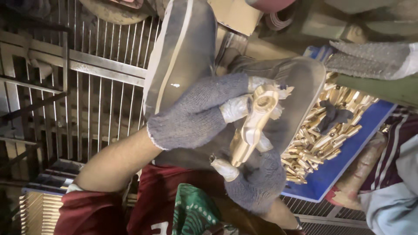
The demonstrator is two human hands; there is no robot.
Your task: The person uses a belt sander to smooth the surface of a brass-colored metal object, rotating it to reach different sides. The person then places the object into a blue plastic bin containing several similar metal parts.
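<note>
brass fitting (254,126) clamped by left hand (198,113) and right hand (257,178) — both gloved, blue tray (344,161) beside

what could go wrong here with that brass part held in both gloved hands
The grey knit-gloved left hand and right hand pinch the long brass-coloured metal part mostly with taped fingertips, so it might slip and drop. It is held close to the grey worn belt-like surface; if that surface runs, loose glove knit could perhaps catch. A dropped part could scatter the small brass pieces piled in the blue tray.
</note>
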